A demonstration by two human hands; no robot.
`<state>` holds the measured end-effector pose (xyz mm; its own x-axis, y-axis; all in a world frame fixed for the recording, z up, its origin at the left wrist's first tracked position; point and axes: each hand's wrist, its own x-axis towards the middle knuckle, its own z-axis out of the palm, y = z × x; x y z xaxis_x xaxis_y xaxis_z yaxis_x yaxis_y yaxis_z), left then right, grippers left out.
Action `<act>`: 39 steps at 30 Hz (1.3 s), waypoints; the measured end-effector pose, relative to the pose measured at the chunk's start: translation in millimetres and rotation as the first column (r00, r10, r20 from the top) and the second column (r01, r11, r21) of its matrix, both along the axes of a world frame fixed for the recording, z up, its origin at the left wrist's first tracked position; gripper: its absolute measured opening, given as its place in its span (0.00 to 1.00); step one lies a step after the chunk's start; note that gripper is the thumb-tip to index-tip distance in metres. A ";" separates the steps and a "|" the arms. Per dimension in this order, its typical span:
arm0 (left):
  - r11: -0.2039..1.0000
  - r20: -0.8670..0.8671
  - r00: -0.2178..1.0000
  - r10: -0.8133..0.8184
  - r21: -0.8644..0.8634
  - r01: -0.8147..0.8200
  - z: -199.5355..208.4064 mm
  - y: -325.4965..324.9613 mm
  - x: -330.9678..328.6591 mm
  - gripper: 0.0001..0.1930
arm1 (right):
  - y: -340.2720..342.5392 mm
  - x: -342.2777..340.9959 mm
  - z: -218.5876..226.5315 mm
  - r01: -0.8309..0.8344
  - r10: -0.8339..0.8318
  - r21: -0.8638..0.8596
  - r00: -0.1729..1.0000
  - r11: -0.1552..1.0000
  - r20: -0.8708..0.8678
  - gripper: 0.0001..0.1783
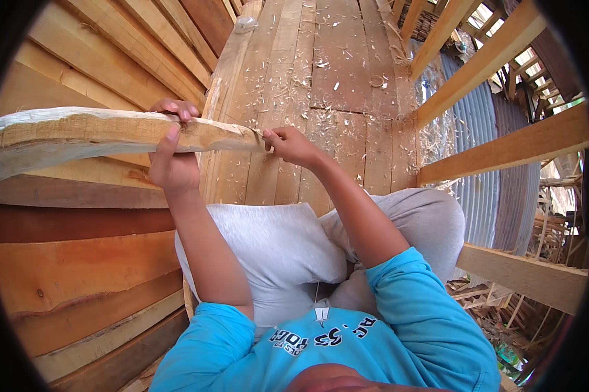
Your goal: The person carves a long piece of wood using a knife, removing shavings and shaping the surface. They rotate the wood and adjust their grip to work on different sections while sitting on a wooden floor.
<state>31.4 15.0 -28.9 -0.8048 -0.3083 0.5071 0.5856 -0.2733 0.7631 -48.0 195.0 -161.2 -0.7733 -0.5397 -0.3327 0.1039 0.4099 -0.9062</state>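
Note:
A long, slightly curved piece of wood (pixel 92 134), pale on top with a tan cut face along its side, reaches from the left rim to the middle. My left hand (pixel 175 166) grips it from below and behind, the thumb lying across the near face and the fingers showing over the far edge. At the narrow right end of the wood, my right hand (pixel 291 145) is closed, with thumb and finger pressed together at the tip. What those fingers pinch is too small to make out. A dark mark or split shows beside them.
Curled shavings lie scattered over the plank floor (pixel 347 85). Stacked boards (pixel 79 261) rise along my left side. Wooden rails (pixel 504 147) stand to the right, with corrugated metal sheets (pixel 474 130) beyond. A small clear object (pixel 245 25) sits at the far left of the floor.

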 end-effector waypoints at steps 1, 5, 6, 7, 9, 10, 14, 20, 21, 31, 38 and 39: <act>0.998 -0.008 0.998 0.055 0.008 -0.054 1.7 -1.8 1.5 0.14 | 1.2 -0.7 -5.5 0.015 -0.013 -0.016 0.992 1.000 0.128 0.33; 0.986 0.043 0.991 0.127 0.102 -0.131 10.7 -1.0 13.4 0.06 | -2.6 7.4 -9.3 0.172 -0.152 0.235 0.983 0.957 -0.099 0.34; 0.990 0.020 0.996 0.083 0.111 -0.084 2.0 -13.3 17.4 0.05 | -12.0 14.0 3.3 0.237 -0.183 0.262 0.960 0.936 -0.212 0.33; 0.992 0.001 1.000 0.028 0.127 -0.028 -1.1 -16.8 17.9 0.05 | -16.1 17.8 13.1 0.312 -0.216 0.288 0.922 0.905 -0.321 0.33; 0.997 -0.024 1.000 -0.007 0.079 0.009 -3.8 -9.7 13.4 0.05 | -17.5 18.4 33.6 0.361 -0.223 0.263 0.870 0.895 -0.439 0.33; 0.998 -0.036 0.999 -0.025 0.056 0.027 -3.6 -3.0 10.9 0.06 | -16.9 17.7 38.4 0.384 -0.223 0.249 0.839 0.889 -0.496 0.32; 0.996 -0.012 0.999 -0.048 0.076 0.049 1.4 14.2 0.5 0.05 | 0.4 5.2 4.1 0.453 -0.278 0.297 0.831 0.841 -0.481 0.31; 0.999 0.065 0.997 0.043 0.005 -0.044 15.5 21.2 10.7 0.06 | 2.0 12.9 9.9 0.358 -0.137 0.418 0.871 0.835 -0.471 0.29; 1.000 0.045 0.999 -0.006 0.016 0.005 17.2 30.0 6.0 0.06 | 21.2 10.0 -35.7 0.382 -0.153 0.431 0.866 0.818 -0.477 0.30; 0.997 0.043 0.997 0.070 0.012 -0.070 14.7 28.9 2.7 0.05 | 14.8 11.7 -21.2 0.172 -0.019 0.427 0.941 0.888 -0.339 0.33; 0.999 0.019 0.999 0.033 -0.036 -0.033 17.4 25.6 2.1 0.19 | 4.2 0.9 -8.9 0.257 -0.245 0.196 0.966 0.946 -0.085 0.26; 0.997 0.032 0.998 0.055 -0.056 -0.053 17.4 24.2 2.7 0.18 | 6.2 2.2 -8.3 0.248 -0.248 0.129 0.969 0.960 -0.016 0.26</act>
<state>34.0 39.2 -11.5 -0.8047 -0.3240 0.4975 0.5721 -0.1992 0.7956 -45.7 201.3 -169.5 -0.8775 -0.2833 -0.3869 0.2172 0.4844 -0.8474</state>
